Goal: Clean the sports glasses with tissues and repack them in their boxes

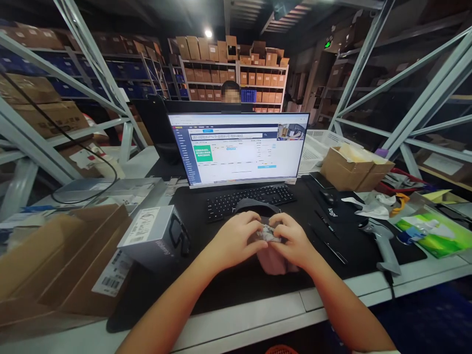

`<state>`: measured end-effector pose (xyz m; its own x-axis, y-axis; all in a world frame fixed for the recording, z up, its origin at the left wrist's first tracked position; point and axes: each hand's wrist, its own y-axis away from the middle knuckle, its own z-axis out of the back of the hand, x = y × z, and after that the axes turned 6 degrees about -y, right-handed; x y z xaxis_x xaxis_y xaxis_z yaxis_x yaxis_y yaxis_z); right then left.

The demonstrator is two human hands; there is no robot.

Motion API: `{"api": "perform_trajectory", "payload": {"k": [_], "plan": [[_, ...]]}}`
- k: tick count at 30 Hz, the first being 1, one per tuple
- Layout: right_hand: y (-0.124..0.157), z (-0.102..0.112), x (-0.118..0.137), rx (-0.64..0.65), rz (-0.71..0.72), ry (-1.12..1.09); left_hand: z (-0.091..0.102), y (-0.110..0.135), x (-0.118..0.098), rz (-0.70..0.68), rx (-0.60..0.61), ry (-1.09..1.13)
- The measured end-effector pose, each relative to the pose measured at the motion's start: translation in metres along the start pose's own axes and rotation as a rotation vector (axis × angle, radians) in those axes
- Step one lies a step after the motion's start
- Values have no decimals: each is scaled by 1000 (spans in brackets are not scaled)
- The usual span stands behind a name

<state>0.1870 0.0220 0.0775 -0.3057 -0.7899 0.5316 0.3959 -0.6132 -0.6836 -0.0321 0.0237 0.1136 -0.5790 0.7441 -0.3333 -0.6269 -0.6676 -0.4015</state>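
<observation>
My left hand (235, 237) and my right hand (291, 240) meet over the black desk mat (228, 280), both with fingers curled round a small grey crumpled item (268, 233) pinched between them. Under my hands lies something pink (275, 261), partly hidden. Just beyond them sit a dark curved object (254, 205) and a black keyboard (250, 199). A lit monitor (239, 147) stands behind the keyboard.
A grey product box (155, 236) and open cardboard boxes (62, 265) sit at the left. At the right are a barcode scanner (383, 246), pens (324, 221), a mouse (327, 196), a cardboard box (354, 169) and a green packet (431, 231). A person sits behind the monitor; shelving surrounds the desk.
</observation>
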Motion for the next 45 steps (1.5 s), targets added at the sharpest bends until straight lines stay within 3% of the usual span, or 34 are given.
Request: {"api": "perform_trajectory", "payload": {"k": [4,11,16,24,31,34,37,40,43,45], "plan": [[1,1,-8,-21,-22,-35,-2,0,3,-37,-13,27],[0,16,-13,54,-35,-213,26,6,14,-53,20,-46],[-1,13,-8,219,-67,-238,15,6,15,-1,114,5],[-1,6,-11,385,-324,-37,8,7,13,22,272,112],[2,-12,-14,371,-309,-118,6,4,6,52,329,159],[3,-21,-14,275,-274,-232,7,4,6,54,284,183],[2,-19,-12,65,-261,-304,9,4,6,84,155,198],[4,-11,-14,-282,-295,-329,10,6,4,127,19,149],[7,-5,-25,-669,-340,-415,8,6,4,165,3,11],[8,-4,-34,-844,-364,-529,6,5,7,208,-3,-71]]}}
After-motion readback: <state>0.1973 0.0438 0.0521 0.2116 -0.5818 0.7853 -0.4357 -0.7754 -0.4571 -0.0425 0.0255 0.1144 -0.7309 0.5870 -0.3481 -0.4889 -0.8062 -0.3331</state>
